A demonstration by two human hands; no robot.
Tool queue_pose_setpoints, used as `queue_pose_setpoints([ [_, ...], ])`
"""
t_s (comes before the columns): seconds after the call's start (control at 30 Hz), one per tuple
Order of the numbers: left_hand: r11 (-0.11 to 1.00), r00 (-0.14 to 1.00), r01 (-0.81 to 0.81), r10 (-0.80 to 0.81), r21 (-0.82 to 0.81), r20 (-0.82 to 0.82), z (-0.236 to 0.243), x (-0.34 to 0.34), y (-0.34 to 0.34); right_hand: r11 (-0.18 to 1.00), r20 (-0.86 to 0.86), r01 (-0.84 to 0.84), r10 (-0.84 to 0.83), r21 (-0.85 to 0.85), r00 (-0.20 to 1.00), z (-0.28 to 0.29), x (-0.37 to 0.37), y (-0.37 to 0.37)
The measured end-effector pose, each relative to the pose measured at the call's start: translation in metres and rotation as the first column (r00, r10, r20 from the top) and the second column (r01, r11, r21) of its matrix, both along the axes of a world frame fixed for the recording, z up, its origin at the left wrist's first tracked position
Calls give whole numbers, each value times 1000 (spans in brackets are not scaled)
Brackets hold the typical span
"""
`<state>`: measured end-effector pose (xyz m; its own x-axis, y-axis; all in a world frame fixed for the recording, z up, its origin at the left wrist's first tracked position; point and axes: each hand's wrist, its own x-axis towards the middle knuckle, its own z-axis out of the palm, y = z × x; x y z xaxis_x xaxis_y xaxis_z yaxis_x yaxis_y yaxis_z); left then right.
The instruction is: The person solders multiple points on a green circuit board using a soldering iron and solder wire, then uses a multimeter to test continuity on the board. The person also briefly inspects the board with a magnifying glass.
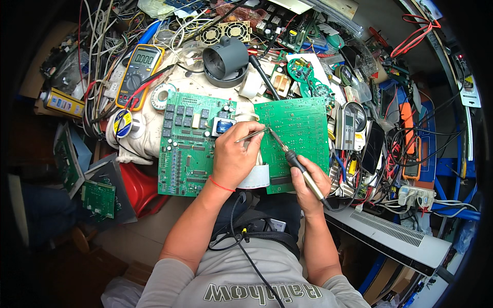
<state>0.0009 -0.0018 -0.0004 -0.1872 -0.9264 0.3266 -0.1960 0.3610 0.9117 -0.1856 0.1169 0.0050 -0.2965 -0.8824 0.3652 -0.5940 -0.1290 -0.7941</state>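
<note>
My left hand (231,160) pinches a slim pair of metal tweezers (250,135), whose tips point to the left edge of a green circuit board (302,120) with its solder side up. In my right hand (312,186) is a soldering iron (294,160) with a dark grip. Its tip meets the board close to the tweezers; whether the two touch is too small to tell. A second green board (178,149), component side up, lies to the left with black relays and a blue transformer (224,126). A pale flat ribbon cable (255,177) lies between the boards, partly behind my left hand.
A yellow multimeter (138,76) and a solder spool (162,96) lie at the left. Behind the boards sits a dark grey round housing (226,59). Tangled cables and electronic parts crowd the back and right. A red stool (143,191) stands below the bench's left side.
</note>
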Motion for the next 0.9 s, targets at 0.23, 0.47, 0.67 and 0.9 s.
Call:
queue_pose_setpoints([
  [0.23, 1000, 1000, -2, 2, -7, 9, 1, 0, 1, 1000, -15, -12, 12, -6, 1000, 2, 1, 1],
  [0.47, 1000, 1000, 7, -7, -7, 4, 2, 0, 1, 1000, -20, -29, 29, -3, 999, 3, 0, 1],
  [0.67, 1000, 999, -16, 16, 0, -48, 2, -2, 1, 999, -53, -40, 39, -16, 998, 4, 1, 0],
  [0.9, 1000, 1000, 1, -1, -5, 7, 3, 0, 1, 994, -137, -87, 77, -71, 988, 6, 2, -2],
])
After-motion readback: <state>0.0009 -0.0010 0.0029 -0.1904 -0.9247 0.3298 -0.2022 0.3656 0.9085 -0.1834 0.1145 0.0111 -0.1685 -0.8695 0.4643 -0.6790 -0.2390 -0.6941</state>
